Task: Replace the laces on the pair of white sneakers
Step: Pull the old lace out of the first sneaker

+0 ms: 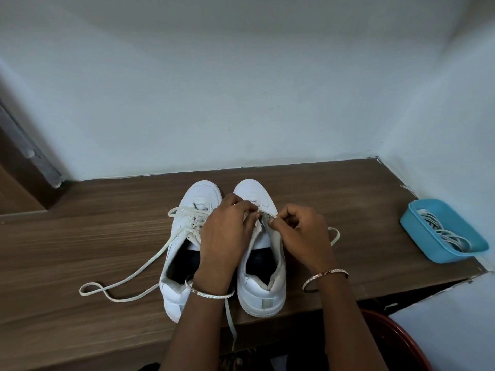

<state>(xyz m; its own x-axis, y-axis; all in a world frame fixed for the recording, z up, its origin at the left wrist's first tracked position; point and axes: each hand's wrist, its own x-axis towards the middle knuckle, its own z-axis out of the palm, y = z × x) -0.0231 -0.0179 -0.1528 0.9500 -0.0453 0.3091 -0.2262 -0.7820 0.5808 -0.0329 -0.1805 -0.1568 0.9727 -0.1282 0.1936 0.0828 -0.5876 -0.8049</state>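
Standing over the brown wood-grain tabletop (pixel 107 210), the person has the pair set side by side at the centre, toes at 12 o'clock toward the wall and heels toward the body. That likely keeps the eyelets within easy reach.

Both hands work on the white leather right sneaker (pixel 263 290). The left hand (pixel 227 228) is curled over its tongue and upper, gripping and steadying the shoe. The right hand (pixel 300 234) is closed in a pinch, thumb against fingertip, on the right shoe's off-white lace (pixel 334 234) at an eyelet. A loop of that lace spills out toward 3 o'clock, and I judge it is being drawn out.

The white leather left sneaker (pixel 203 194) sits untouched just beside it. Its loosened off-white lace (pixel 195 223) is still threaded, with a long end trailing toward 8 o'clock.

At 3 o'clock, well apart, a blue plastic tray (pixel 423 245) holds coiled white replacement laces (pixel 442 234), not yet used. The removal step seems to be in its early part.
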